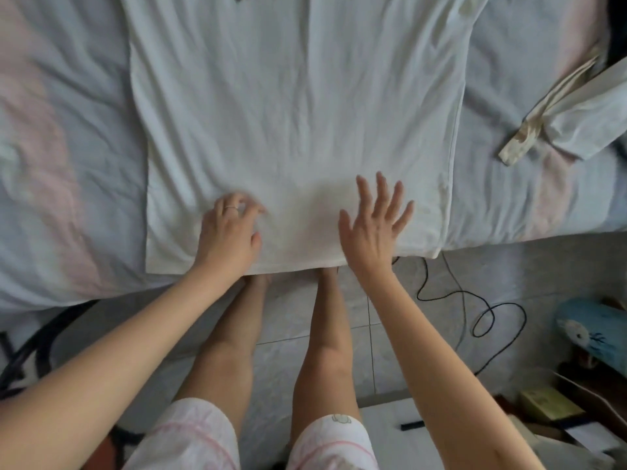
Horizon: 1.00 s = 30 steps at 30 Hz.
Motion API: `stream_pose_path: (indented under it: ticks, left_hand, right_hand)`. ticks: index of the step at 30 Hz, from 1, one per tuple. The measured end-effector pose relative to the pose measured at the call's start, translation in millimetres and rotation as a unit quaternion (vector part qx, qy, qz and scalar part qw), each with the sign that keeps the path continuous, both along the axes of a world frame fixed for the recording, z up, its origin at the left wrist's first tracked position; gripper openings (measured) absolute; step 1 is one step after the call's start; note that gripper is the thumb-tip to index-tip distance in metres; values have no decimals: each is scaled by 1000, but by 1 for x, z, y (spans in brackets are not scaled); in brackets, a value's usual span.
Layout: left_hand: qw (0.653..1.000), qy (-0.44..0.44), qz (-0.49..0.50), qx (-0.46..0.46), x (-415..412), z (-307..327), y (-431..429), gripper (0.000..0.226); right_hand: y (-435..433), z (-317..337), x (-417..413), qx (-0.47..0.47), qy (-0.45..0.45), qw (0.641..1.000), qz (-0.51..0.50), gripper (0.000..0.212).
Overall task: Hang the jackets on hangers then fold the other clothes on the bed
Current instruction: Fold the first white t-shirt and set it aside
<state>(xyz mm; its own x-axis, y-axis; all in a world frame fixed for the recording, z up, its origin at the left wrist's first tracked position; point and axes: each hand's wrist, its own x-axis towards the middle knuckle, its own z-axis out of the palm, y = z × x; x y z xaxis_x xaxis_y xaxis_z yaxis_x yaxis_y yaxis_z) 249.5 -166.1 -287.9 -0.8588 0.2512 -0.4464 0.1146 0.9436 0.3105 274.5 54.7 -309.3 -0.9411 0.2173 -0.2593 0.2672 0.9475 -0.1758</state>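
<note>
A white T-shirt (298,106) lies spread flat on the bed, its hem at the bed's near edge and dark print at the top. My left hand (230,232) rests on the shirt near the hem, its fingers blurred and loosely bent, holding nothing. My right hand (376,222) is over the shirt's lower right part with fingers spread and straight; whether it touches the cloth I cannot tell. A white garment with beige straps (573,120) lies at the right on the bed.
The bed sheet (68,147) is pale blue with pink bands. A black cable (488,310) loops on the tiled floor at the right. A blue soft toy (597,330) and boxes (549,401) stand at the lower right. My legs stand against the bed edge.
</note>
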Motion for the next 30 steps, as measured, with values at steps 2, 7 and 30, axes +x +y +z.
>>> stream_pose_path:
  ticks: [2, 7, 30]
  left_hand:
    - [999, 24, -31, -12, -4, -15, -18, 58]
    - [992, -7, -32, -119, 19, -51, -103, 84]
    - [870, 13, 454, 190, 58, -15, -137, 32]
  right_hand:
    - [-47, -1, -7, -16, -46, 981, 188, 66]
    - [-27, -9, -15, 27, -226, 956, 184, 78]
    - [-119, 8, -44, 60, -297, 950, 69, 103]
